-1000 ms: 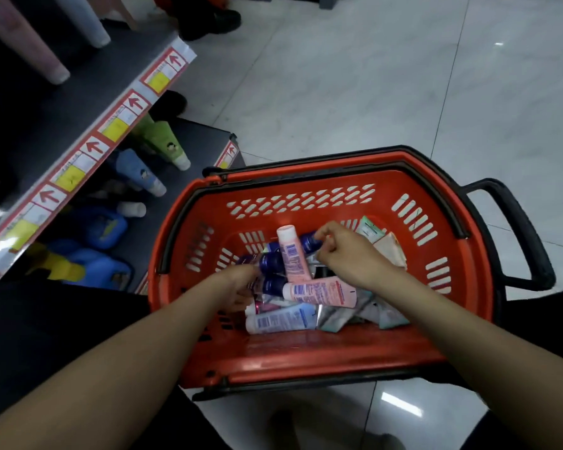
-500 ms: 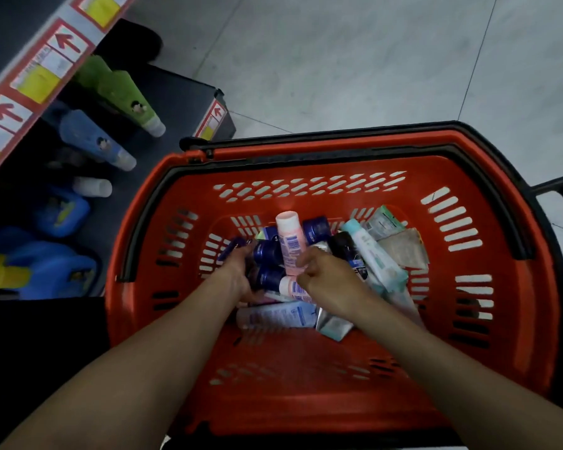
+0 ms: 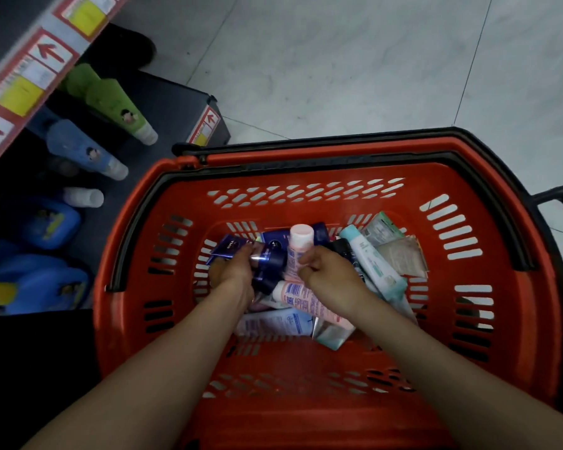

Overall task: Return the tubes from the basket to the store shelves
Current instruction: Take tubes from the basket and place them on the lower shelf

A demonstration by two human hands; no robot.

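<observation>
I note the right hand [image 3: 327, 276] has moved centre-frame to pinch the pink tube [image 3: 298, 245]; left hand [image 3: 233, 272] grips blue tubes [image 3: 270, 259]; none shelved yet.

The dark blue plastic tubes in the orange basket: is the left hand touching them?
Touching. The head view shows the left hand curled round a bunch of dark blue plastic tubes inside the orange plastic basket.

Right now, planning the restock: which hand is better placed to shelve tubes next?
Left, probably: the left hand grips dark blue tubes and sits nearer the shelves than the right hand.
</observation>
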